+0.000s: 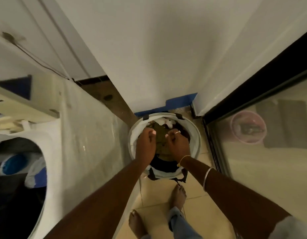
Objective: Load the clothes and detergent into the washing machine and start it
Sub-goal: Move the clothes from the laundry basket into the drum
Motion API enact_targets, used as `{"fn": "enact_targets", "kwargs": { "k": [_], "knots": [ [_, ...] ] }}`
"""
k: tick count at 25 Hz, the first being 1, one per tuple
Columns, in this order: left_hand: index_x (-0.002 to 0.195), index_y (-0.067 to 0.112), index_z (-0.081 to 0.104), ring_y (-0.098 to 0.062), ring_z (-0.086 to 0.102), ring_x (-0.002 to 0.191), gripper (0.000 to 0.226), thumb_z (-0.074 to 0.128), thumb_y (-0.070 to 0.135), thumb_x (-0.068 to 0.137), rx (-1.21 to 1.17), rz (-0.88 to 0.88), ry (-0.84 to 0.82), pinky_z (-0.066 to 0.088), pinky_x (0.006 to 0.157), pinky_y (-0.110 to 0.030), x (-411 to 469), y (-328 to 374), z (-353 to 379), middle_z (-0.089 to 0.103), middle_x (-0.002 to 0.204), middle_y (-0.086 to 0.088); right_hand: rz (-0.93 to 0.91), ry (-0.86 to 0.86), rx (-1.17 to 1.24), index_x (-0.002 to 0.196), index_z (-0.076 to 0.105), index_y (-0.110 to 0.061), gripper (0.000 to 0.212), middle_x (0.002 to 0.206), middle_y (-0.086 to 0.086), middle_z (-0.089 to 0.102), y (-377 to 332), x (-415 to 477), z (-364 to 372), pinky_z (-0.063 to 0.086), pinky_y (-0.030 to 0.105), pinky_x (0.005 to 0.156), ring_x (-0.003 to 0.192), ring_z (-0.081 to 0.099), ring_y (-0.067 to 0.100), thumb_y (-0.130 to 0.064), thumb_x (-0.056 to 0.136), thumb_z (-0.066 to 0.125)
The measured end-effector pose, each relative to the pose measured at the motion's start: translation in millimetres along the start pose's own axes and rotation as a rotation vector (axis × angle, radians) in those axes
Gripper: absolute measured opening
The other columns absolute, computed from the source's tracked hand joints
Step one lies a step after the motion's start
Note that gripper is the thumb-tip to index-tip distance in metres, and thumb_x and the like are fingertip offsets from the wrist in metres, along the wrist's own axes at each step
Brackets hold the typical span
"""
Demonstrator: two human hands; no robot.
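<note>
Beside the washing machine [20, 169], both outstretched hands' grips, left [145, 144] and right [177, 144], clutch an olive garment [160, 140] over the hamper [197, 135].

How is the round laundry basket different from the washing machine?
The laundry basket stands on the tiled floor in front of the person; the washing machine stands to the left. Both hands, left and right, reach into the basket, none into the machine. Both are white, open on top and hold clothes.

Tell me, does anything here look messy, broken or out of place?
Nothing looks spilled or broken. Both hands, left hand and right hand, grip an olive garment in the laundry hamper. The washing machine stands open.
</note>
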State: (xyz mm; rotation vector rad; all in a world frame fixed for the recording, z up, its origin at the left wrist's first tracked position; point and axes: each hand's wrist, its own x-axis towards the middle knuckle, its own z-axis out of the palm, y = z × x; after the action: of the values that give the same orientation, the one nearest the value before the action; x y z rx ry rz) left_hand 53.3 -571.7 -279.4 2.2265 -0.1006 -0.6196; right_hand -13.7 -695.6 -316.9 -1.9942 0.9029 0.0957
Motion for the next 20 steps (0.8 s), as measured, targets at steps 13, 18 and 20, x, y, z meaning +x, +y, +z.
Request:
{"fn": "enact_targets", "kwargs": {
  "k": [13,18,20],
  "knots": [
    [0.124,0.011,0.053,-0.004,0.059,0.092,0.029,0.059,0.010,0.096,-0.127,-0.298,0.022,0.042,0.071,-0.001,18.9,-126.5,83.0,0.062,0.112,-0.002,0.012,-0.418,-0.510,0.131,0.055,-0.002,0.038,0.134,0.023,0.053,201.1,99.3,115.5,0.042,0.040,0.104,0.121,0.053,0.038,-0.022,0.099,0.052],
    [0.143,0.022,0.033,-0.017,0.049,0.130,0.091,0.085,0.036,0.070,0.063,-0.253,-0.180,0.044,0.106,-0.031,17.5,-118.7,61.8,0.047,0.140,0.001,-0.307,-0.022,-0.203,0.108,0.059,-0.007,0.041,0.105,0.017,0.061,91.5,46.5,63.9,0.050,0.042,0.083,0.091,0.060,0.034,-0.035,0.097,0.032],
    [0.144,0.024,0.026,-0.013,0.042,0.135,0.093,0.071,0.066,0.074,0.169,-0.185,-0.293,0.038,0.111,-0.027,13.6,-93.1,45.6,0.038,0.152,-0.002,-0.481,0.015,-0.013,0.099,0.054,-0.012,0.042,0.094,0.008,0.059,38.9,12.6,39.7,0.045,0.029,0.074,0.080,0.055,0.019,-0.044,0.101,0.027]
  ]
}}
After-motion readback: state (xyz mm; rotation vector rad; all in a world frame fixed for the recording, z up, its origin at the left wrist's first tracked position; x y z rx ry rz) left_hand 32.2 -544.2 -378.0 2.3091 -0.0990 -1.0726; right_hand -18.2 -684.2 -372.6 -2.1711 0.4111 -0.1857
